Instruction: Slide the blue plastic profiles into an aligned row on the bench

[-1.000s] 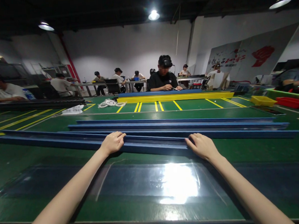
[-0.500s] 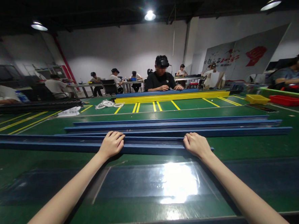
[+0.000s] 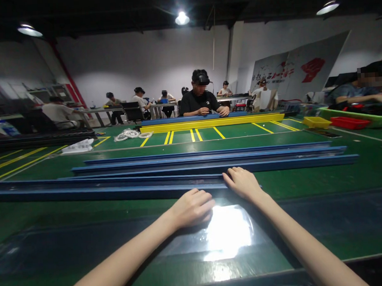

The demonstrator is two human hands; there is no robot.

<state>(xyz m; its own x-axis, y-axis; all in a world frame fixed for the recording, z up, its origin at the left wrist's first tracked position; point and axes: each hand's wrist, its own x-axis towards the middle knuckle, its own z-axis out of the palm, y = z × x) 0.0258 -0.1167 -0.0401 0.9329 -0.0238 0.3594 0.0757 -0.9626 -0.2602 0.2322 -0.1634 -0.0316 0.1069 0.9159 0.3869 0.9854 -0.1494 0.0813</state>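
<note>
Forearms (image 3: 120, 263) slant inward over the front edge of the bench (image 3: 297, 186). The right hand (image 3: 242, 181) bends over the right end of the nearest blue rail (image 3: 84, 192). The left hand (image 3: 194, 207), palm down and loosely curled, is between rail and front edge; whether either grips anything cannot be told.

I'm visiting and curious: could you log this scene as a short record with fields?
Left hand: over the clear sheet, before the near rail; contact unclear
Right hand: on the near rail, by its right end
Near rail: blue, left end out of view
Behind it: more blue rails
Far side: yellow bar, coils by its left end, person in black
Right: yellow tray, red tray
Surface: green table
</note>
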